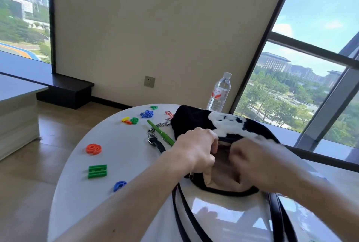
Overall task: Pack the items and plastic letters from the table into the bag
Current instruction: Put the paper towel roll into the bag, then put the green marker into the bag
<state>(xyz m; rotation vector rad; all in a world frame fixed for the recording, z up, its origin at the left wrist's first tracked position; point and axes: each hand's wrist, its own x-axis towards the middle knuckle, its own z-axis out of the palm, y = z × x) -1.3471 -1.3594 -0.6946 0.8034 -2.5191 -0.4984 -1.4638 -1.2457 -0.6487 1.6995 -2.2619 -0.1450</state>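
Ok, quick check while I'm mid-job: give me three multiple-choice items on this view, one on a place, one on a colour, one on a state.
1. Where does the water bottle stand?
A. behind the bag, at the table's far edge
B. inside the bag
C. on the floor

2. What colour is the pen beside the chain?
A. red
B. green
C. blue

3. What state is the bag's mouth in?
A. zipped shut
B. held open by the left hand and right hand
C. covered by a lid

Answers: 1 A, the bottle rises beyond the bag; 2 B, its barrel is green; 3 B, the beige lining shows between both hands.
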